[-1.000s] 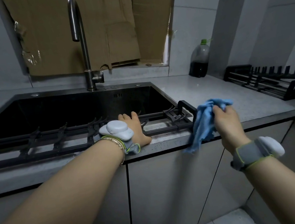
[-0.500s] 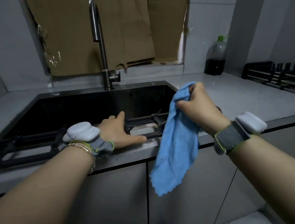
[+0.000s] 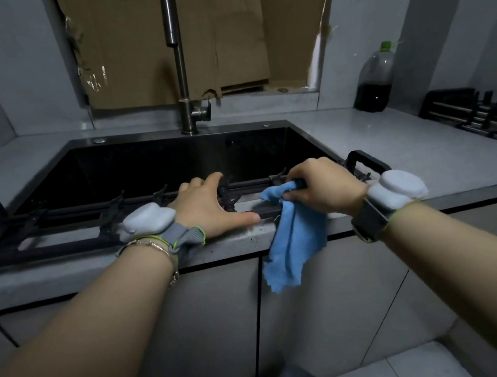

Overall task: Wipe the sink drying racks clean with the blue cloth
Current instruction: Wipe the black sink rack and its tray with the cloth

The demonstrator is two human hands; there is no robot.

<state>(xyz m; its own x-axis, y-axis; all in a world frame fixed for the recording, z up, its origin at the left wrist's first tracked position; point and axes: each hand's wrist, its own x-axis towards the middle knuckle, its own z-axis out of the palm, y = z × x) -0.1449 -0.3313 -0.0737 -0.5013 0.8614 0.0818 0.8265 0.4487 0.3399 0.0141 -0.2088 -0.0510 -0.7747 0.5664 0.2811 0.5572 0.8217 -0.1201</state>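
**A:** What's the big piece like to work on?

**B:** The drying rack (image 3: 62,211) lies across the front of the sink (image 3: 137,135), along the countertop's (image 3: 395,148) front edge. Its black bars look rigid. It is probably light enough to skate, so it wants steadying. The long rails, or the looped handle at its right end, are the places to hold. A second rack (image 3: 485,113) sits toward the countertop's back right corner, well apart.

**A:** And the cloth?

**B:** Soft, limp and light. The blue cloth (image 3: 292,239) is bunched on a rail near the rack's right end. Its loose tail hangs over the front edge and down the cabinet front. Gathered into a wad, it should wrap round a bar.

**A:** The hands?

**B:** The right hand (image 3: 320,187) clenches the cloth's upper part against the rail. The left hand (image 3: 208,206) lies spread on the rack's middle, thumb stretched along the near rail, gripping nothing that I can see.

**A:** What can't you make out?

**B:** The rack's left end runs out of frame, as does the second rack's right side. The sink is too dark to see into. The left fingertips are hidden past the far rail. Whether the bars are dirty or wet, I cannot tell.
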